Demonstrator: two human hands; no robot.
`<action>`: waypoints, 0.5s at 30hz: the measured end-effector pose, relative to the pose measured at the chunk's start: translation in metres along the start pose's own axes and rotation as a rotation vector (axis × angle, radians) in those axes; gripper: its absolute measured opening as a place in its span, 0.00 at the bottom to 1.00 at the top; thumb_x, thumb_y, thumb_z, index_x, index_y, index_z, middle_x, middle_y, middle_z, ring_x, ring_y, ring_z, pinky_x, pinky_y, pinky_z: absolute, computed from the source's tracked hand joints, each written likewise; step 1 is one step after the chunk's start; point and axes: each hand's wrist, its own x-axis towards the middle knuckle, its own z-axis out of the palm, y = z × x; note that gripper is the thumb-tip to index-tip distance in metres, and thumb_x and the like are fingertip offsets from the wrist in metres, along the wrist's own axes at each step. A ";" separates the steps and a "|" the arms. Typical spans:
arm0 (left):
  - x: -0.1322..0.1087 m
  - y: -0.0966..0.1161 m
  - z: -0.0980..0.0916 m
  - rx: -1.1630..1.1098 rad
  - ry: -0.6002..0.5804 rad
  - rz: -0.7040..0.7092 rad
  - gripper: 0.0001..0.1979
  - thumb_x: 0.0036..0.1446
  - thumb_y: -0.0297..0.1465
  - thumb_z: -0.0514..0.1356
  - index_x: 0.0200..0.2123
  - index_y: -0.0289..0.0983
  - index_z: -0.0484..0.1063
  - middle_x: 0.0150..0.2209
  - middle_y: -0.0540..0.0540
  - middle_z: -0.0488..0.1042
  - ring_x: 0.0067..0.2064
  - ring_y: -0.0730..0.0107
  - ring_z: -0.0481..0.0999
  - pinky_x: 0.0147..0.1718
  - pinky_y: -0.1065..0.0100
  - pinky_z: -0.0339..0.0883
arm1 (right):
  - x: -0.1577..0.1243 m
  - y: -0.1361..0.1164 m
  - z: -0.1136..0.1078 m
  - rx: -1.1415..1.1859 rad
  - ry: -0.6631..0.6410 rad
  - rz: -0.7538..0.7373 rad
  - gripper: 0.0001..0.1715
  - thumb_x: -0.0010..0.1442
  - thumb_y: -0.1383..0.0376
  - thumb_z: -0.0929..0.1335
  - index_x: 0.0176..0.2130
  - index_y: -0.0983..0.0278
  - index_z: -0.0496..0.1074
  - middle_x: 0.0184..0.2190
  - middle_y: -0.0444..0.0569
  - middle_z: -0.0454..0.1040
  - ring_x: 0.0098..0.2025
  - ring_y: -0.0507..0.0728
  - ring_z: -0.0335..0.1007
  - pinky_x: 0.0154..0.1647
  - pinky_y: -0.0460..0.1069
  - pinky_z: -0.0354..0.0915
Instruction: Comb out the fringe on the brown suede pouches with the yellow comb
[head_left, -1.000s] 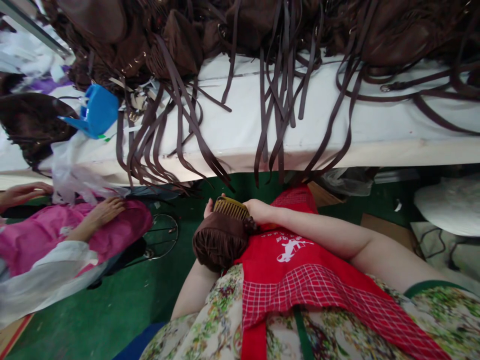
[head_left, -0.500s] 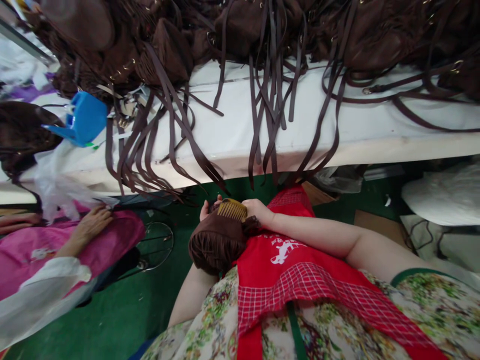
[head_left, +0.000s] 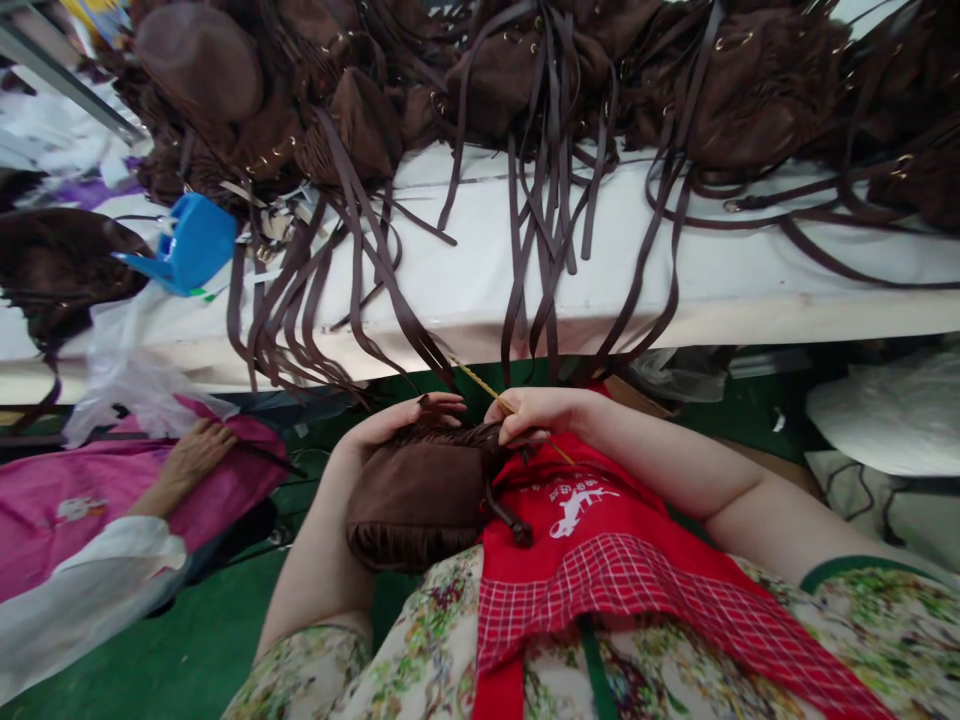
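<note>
A small dark brown fringed bag point(head_left: 420, 495) hangs in front of me, just over my lap. My left hand point(head_left: 416, 412) is closed around its upper edge, and its palm is hidden behind the brown material. In my right hand point(head_left: 536, 412) is a yellow comb point(head_left: 480, 382), pinched by the fingers and seen edge-on, so its teeth hardly show. The right fingers are close against the bag's gathered right end. A knotted brown cord point(head_left: 517, 530) dangles from that end over the red apron point(head_left: 600, 515).
Several brown bags point(head_left: 517, 75) are heaped along the white table point(head_left: 480, 270), their straps point(head_left: 416, 325) trailing over its front edge. A blue plastic holder point(head_left: 199, 245) stands at the left. Beside me, a co-worker's hand point(head_left: 199, 455) rests on pink cloth point(head_left: 142, 490).
The bag has turned and shifted left, showing its flat side. The comb has swung from teeth facing me to edge-on. My left hand now reaches around the bag's top edge.
</note>
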 end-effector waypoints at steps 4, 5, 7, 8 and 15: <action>-0.005 0.051 0.037 0.537 -0.277 0.036 0.28 0.28 0.15 0.69 0.39 0.33 0.76 0.50 0.35 0.73 0.55 0.44 0.70 0.50 0.58 0.67 | 0.006 -0.010 0.013 0.081 -0.058 -0.105 0.12 0.45 0.65 0.69 0.31 0.70 0.70 0.14 0.38 0.66 0.08 0.42 0.46 0.07 0.39 0.41; -0.006 0.053 0.048 0.586 -0.311 0.076 0.29 0.27 0.15 0.69 0.39 0.32 0.76 0.48 0.36 0.75 0.54 0.45 0.70 0.51 0.60 0.66 | 0.006 -0.013 0.014 0.095 -0.053 -0.130 0.13 0.45 0.64 0.69 0.31 0.70 0.70 0.14 0.38 0.67 0.08 0.42 0.45 0.07 0.39 0.41; -0.007 0.043 0.065 0.680 -0.365 0.099 0.27 0.29 0.18 0.71 0.39 0.32 0.76 0.42 0.41 0.77 0.51 0.49 0.73 0.52 0.62 0.66 | 0.002 -0.020 0.013 0.078 -0.041 -0.141 0.14 0.44 0.63 0.68 0.32 0.70 0.70 0.14 0.39 0.67 0.09 0.42 0.45 0.08 0.39 0.43; -0.005 0.033 0.070 0.732 -0.404 0.083 0.24 0.32 0.20 0.71 0.38 0.33 0.77 0.40 0.43 0.78 0.48 0.52 0.75 0.51 0.62 0.66 | -0.001 -0.025 0.011 0.036 -0.030 -0.126 0.14 0.44 0.63 0.68 0.32 0.70 0.70 0.14 0.38 0.66 0.09 0.43 0.46 0.08 0.39 0.44; 0.023 -0.029 0.063 0.661 -0.311 -0.075 0.16 0.49 0.31 0.62 0.42 0.32 0.74 0.41 0.46 0.78 0.45 0.61 0.74 0.51 0.62 0.65 | -0.016 -0.048 -0.010 -0.489 0.350 0.001 0.09 0.43 0.69 0.67 0.29 0.68 0.73 0.12 0.37 0.64 0.13 0.46 0.54 0.11 0.40 0.50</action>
